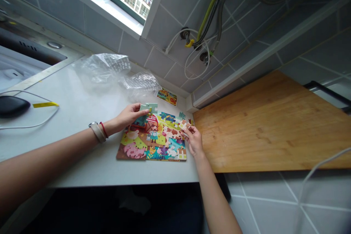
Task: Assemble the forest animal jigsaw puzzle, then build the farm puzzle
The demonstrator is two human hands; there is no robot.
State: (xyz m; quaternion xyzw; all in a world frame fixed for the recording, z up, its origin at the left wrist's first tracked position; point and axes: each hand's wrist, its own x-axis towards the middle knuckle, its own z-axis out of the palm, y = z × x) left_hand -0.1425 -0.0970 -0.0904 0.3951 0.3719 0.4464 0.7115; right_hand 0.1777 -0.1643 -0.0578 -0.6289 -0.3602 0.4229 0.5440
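A colourful farm jigsaw puzzle (pixel 153 142) lies on the white counter (pixel 82 117), mostly put together. My left hand (pixel 127 116) pinches a pale green puzzle piece (pixel 149 108) above the puzzle's far left corner. My right hand (pixel 193 139) rests at the puzzle's right edge, its fingers closed on a small light puzzle piece (pixel 185 125). Loose pieces (pixel 181 115) lie at the puzzle's far right corner. A watch and red band sit on my left wrist.
Crumpled clear plastic bags (pixel 109 69) lie behind the puzzle, with a small picture card (pixel 167 97) by the wall. A wooden board (pixel 268 124) adjoins on the right. A dark mouse-like object (pixel 12 105) and white cable are at left; hoses hang on the tiled wall.
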